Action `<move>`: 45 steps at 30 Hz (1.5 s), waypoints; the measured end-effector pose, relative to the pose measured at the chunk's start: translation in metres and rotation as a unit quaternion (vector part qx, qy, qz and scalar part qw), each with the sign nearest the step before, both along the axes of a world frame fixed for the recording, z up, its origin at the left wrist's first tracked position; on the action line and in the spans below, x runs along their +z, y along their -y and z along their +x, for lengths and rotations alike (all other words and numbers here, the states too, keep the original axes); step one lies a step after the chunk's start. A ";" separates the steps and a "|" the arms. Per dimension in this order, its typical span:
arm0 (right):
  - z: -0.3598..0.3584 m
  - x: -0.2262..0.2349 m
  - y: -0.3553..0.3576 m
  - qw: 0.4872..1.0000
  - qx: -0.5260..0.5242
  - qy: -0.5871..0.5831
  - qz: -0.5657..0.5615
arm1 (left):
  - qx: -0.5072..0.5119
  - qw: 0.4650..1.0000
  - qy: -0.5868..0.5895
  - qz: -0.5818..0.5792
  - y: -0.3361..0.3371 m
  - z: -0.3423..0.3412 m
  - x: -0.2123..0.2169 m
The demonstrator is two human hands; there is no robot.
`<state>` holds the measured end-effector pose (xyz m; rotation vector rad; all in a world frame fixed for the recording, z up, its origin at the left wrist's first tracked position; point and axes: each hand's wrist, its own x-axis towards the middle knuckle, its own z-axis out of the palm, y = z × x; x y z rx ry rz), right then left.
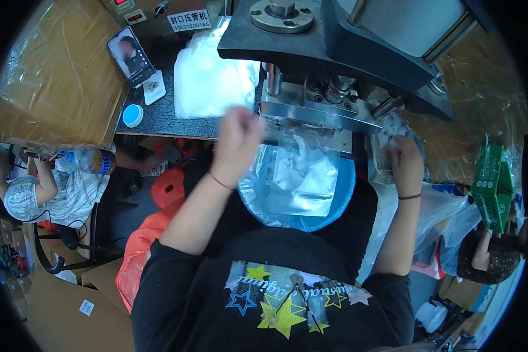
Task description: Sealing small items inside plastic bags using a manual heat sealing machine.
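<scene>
A clear plastic bag (305, 176) hangs with its upper edge under the metal jaw of a press (322, 114). Beneath the bag, between my knees, is a round tub lined with blue plastic (346, 182). My left hand (239, 144) is raised at the left of the bag, its fingers curled and smeared by motion. At the right of the press, my right hand (407, 164) reaches with bent fingers into a clear box (380, 170). Whatever those fingertips hold is too small or hidden to name.
A stack of whitish plastic bags (211, 79) lies on the dark worktop, left of the press. Beside it are a propped phone (131, 57) and a round blue-lidded container (132, 116). Large cartons flank the workplace. Other people sit at far left and far right.
</scene>
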<state>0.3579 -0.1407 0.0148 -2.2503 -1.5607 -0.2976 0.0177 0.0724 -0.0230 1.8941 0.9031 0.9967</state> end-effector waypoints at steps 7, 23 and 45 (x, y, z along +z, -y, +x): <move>-0.041 0.017 -0.002 0.989 0.001 -0.003 0.149 | -0.043 0.857 -0.375 0.351 -0.015 -0.056 0.008; -0.137 0.055 -0.058 0.908 0.259 -0.301 0.136 | -0.241 0.948 -0.003 -0.207 0.070 -0.016 0.017; -0.017 0.003 -0.017 0.997 0.008 -0.047 -0.055 | -0.264 0.768 0.161 -0.560 0.042 0.018 -0.002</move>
